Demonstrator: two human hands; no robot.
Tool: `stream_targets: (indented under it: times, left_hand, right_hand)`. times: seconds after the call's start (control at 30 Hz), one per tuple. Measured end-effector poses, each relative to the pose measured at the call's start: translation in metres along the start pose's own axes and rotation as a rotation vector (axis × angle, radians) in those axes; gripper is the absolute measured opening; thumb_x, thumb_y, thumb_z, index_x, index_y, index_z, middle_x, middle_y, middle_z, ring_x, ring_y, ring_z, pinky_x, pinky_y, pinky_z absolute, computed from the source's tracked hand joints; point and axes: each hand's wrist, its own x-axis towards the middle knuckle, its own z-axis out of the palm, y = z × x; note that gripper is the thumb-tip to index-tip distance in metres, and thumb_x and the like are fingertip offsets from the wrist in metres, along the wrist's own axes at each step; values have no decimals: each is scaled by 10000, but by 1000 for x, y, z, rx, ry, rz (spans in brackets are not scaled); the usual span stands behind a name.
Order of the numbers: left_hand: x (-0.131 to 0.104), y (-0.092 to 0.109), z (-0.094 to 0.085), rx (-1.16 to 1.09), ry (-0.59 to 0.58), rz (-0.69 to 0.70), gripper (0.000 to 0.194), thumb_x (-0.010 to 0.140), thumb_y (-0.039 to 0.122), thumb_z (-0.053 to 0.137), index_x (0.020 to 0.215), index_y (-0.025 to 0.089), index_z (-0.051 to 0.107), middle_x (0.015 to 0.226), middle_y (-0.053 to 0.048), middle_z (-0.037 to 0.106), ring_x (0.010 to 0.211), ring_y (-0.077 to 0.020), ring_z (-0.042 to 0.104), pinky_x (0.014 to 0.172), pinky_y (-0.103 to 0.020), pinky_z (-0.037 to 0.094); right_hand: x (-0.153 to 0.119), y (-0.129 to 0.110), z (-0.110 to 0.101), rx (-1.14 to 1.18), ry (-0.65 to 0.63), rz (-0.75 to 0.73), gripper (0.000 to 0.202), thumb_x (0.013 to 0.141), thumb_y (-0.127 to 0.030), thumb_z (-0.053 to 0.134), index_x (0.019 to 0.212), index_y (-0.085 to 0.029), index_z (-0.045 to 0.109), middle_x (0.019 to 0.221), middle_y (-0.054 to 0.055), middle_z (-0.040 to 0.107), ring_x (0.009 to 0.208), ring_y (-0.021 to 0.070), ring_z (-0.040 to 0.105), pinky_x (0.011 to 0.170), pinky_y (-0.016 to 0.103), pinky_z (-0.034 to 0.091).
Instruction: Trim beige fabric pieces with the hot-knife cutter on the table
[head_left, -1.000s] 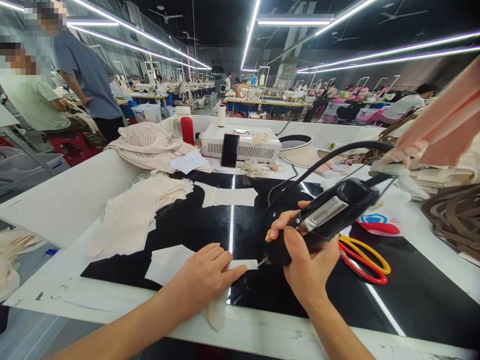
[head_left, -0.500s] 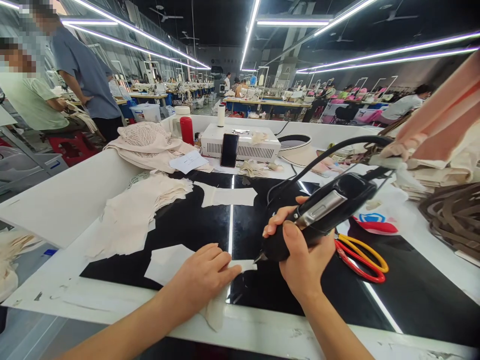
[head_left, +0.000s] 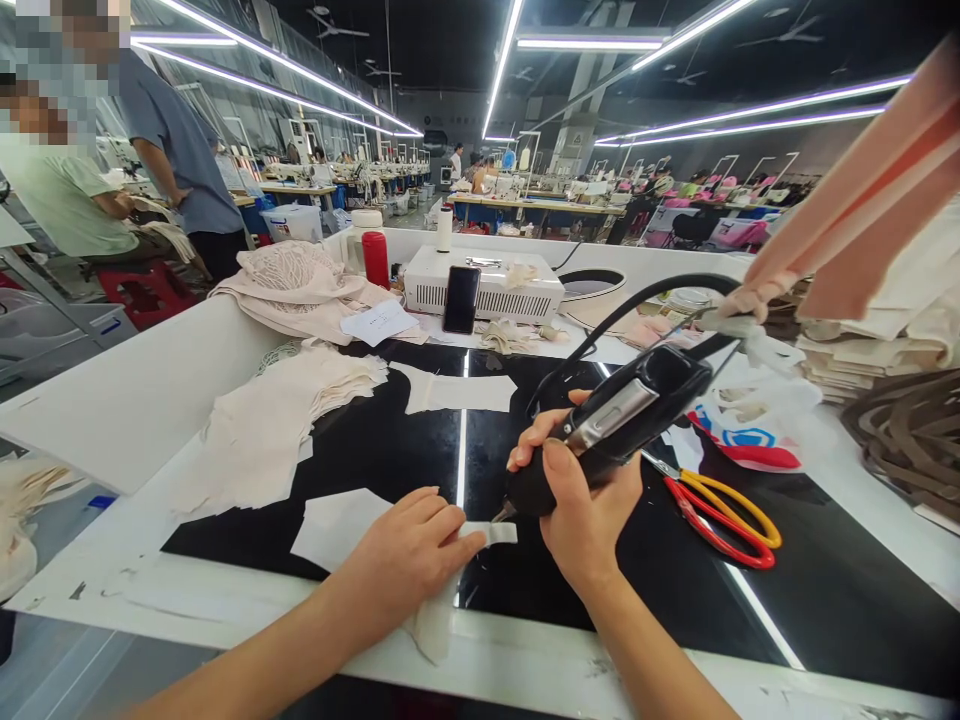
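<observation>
My right hand (head_left: 585,500) is wrapped around a black handheld electric cutter (head_left: 622,420) with a silver lever and a cord. Its narrow metal tip touches or nearly touches the edge of a white fabric piece (head_left: 341,520). My left hand (head_left: 412,550), fingers together, presses that piece onto the black board (head_left: 555,580); the part beneath my palm is hidden. A pale cloth end (head_left: 433,625) hangs toward the table edge below my left hand. Farther back lies another white fabric piece (head_left: 461,393). Red-and-yellow-handled scissors (head_left: 724,515) rest right of the cutter.
Layered cream fabric pieces (head_left: 251,430) lie at left. Behind the board stand a phone (head_left: 460,300), a white vented box (head_left: 517,285) and a red bottle (head_left: 375,260). Peach cloth strips (head_left: 847,220) hang at right, near brown coils (head_left: 907,430). Two people are at far left.
My right hand and the cutter have shifted left, with the tip now farther in along the fabric's edge. My left hand holds its place.
</observation>
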Motion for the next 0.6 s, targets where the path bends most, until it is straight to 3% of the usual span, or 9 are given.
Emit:
stream_targets:
  times: [0.37,0.6]
  left_hand:
    - [-1,-1,1,-4,-5,5,280,1023,-4,436,1152,161,622,879,-17,617,811,-177,612,880,-391,575]
    - [0,-1,-1,-17,-17,6,310,996,-33,452,1170,164,615,883,-22,616,837,-186,616,883,-392,568]
  right_hand:
    - [0,1,3,-40,-6,-1,238,928,-252,757,1067,-263,563,845,-49,669,622,127,627,578,280,550]
    - [2,-6,-6,-79,76,-31,372,892,-286,789,1182,-261,557,834,-47,664,587,135,618,587,310,554]
